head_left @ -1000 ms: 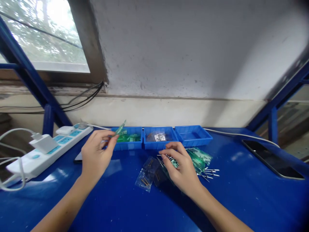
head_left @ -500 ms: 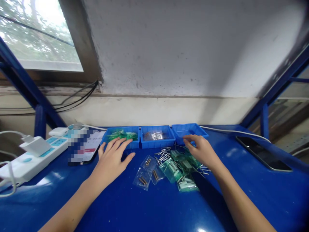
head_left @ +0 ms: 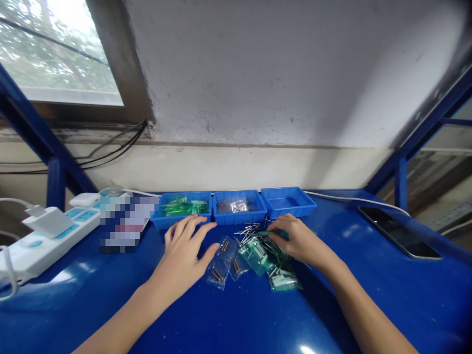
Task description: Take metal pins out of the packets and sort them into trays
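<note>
My left hand [head_left: 184, 255] lies flat on the blue table [head_left: 228, 319] with fingers spread, holding nothing, just left of small clear bags [head_left: 223, 263] of brown pins. My right hand [head_left: 297, 241] curls over a pile of green plastic pieces [head_left: 258, 255] and loose metal pins [head_left: 249, 230], its fingertips pinched on a green piece. Behind stand three blue trays: the left one [head_left: 182, 220] holds green pieces, the middle one [head_left: 239, 218] a clear bag, and nothing shows in the right one [head_left: 291, 212].
A white power strip [head_left: 44, 236] with a plugged-in adapter lies at the left, with a blurred-out phone [head_left: 123, 223] beside it. A dark phone [head_left: 400, 232] lies at the right. A white cable [head_left: 342, 199] runs along the wall. Blue frame posts stand at both sides.
My left hand let go of a green piece over the left tray and came down flat on the table. My right hand reached toward the right tray, then drew back onto the pile.
</note>
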Motion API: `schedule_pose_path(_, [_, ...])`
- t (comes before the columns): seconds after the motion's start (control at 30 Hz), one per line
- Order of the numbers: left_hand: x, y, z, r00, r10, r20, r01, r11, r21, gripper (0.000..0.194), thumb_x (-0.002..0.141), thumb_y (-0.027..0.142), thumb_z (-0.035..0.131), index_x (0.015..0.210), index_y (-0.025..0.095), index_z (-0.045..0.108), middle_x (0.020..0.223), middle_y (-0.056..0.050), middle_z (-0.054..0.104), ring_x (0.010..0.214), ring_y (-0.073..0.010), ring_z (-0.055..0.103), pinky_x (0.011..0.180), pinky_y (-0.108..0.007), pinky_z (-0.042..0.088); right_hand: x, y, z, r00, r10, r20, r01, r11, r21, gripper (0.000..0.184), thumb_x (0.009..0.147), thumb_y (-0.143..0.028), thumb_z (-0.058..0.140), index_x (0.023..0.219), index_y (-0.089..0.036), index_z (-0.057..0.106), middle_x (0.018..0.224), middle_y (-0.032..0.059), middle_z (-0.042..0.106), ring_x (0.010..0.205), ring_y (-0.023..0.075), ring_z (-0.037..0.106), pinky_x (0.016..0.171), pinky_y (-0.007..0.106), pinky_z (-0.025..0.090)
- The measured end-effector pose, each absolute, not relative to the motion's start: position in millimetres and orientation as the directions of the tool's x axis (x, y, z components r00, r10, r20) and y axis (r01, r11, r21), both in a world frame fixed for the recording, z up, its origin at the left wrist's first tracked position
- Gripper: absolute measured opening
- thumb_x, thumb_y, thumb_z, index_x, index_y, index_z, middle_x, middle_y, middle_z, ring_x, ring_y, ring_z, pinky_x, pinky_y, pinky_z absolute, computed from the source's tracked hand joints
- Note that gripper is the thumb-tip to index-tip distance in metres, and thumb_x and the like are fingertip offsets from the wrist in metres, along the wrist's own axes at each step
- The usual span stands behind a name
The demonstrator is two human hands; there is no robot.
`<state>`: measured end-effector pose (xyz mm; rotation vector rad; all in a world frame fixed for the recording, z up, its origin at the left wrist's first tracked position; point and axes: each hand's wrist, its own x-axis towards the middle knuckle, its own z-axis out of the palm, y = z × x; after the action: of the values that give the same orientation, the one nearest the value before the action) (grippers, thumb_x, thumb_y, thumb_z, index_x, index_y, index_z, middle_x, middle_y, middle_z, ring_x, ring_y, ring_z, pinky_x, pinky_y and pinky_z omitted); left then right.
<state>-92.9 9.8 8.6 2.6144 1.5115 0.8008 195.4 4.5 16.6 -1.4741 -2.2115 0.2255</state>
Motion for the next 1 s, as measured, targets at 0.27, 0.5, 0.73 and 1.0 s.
schedule_pose_path(0.27, [-71.6, -15.6, 28.6, 0.485, 0.874, -0.022, 0.383, -0.19, 0.904, 0.035, 0.091, 0.048, 0.039, 0.097, 0.024, 0.064, 0.091, -0.004, 0.063, 0.084, -0.0209, 0.057, 0.074, -0.033, 0.044, 149.3, -10.4, 18.5, -0.14, 0.817, 0.559, 0.669, 0.494, -0.555, 0.019, 0.086, -0.029, 0.054, 0.093, -0.02, 0.069, 0.069, 0.0023, 0.065, 0.058, 0.0135, 0.054, 0.056, 0.027, 0.042])
schedule_pose_path(0.5, [-66.7, -11.9, 18.6, 0.342, 0.929, -0.138, 0.105, 0.108, 0.989, 0.031, 0.086, 0.046, 0.05, 0.078, 0.017, 0.058, 0.066, 0.002, 0.051, 0.062, -0.0126, 0.048, 0.057, -0.023, 0.037, 119.3, -26.0, 13.0, -0.374, 0.688, 0.622, 0.52, 0.71, -0.474, 0.033, 0.084, -0.011, 0.043, 0.109, -0.022, 0.063, 0.074, 0.0035, 0.059, 0.067, 0.0152, 0.054, 0.06, 0.028, 0.046])
schedule_pose_path(0.73, [-74.9, -11.4, 20.5, 0.304, 0.87, 0.389, 0.428, -0.489, 0.76, 0.011, 0.085, 0.027, 0.057, 0.078, 0.019, 0.061, 0.073, -0.001, 0.059, 0.067, -0.0154, 0.054, 0.064, -0.027, 0.043, 125.2, -24.7, 20.7, -0.241, 0.885, 0.398, 0.471, 0.465, -0.75, 0.022, 0.088, -0.028, 0.047, 0.081, -0.019, 0.066, 0.089, 0.0059, 0.055, 0.082, 0.0172, 0.056, 0.074, 0.031, 0.046])
schedule_pose_path(1.0, [-78.4, -18.7, 15.7, 0.496, 0.587, 0.64, 0.403, -0.808, 0.43, 0.033, 0.088, 0.008, 0.043, 0.094, 0.027, 0.068, 0.1, -0.006, 0.063, 0.097, -0.0218, 0.053, 0.084, -0.038, 0.044, 121.0, -23.7, 19.5, -0.181, 0.981, 0.067, 0.199, 0.104, -0.975, 0.04, 0.083, -0.051, 0.053, 0.063, -0.017, 0.054, 0.055, -0.0037, 0.046, 0.052, 0.0099, 0.044, 0.051, 0.022, 0.036])
